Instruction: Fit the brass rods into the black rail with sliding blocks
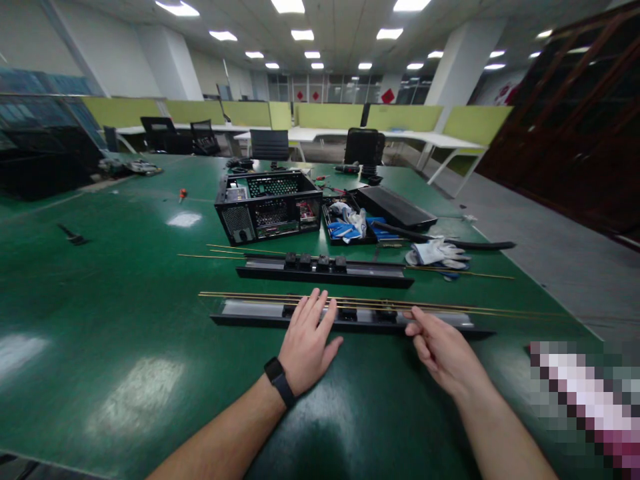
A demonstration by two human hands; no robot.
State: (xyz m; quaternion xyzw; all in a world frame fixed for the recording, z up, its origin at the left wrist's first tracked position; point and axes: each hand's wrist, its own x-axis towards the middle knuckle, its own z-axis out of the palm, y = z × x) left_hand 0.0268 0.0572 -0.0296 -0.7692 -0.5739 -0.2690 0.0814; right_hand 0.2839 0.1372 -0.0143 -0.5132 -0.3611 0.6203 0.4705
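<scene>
My left hand, with a dark watch on its wrist, lies flat with fingers stretched over the nearer long black channel. Its fingertips reach thin brass rods that run lengthwise above the channel and stick out past both ends. Farther right, my right hand has its fingers curled, with index finger and thumb closed at the rods; the exact grip is partly hidden. Small black blocks sit inside this channel. Behind it lies a second black channel with several black blocks and more thin rods around it.
An open black computer case stands behind the channels. To its right are a tray with gloves, a flat black panel, a black tube and a white-blue glove. An orange-handled tool lies left on the green table.
</scene>
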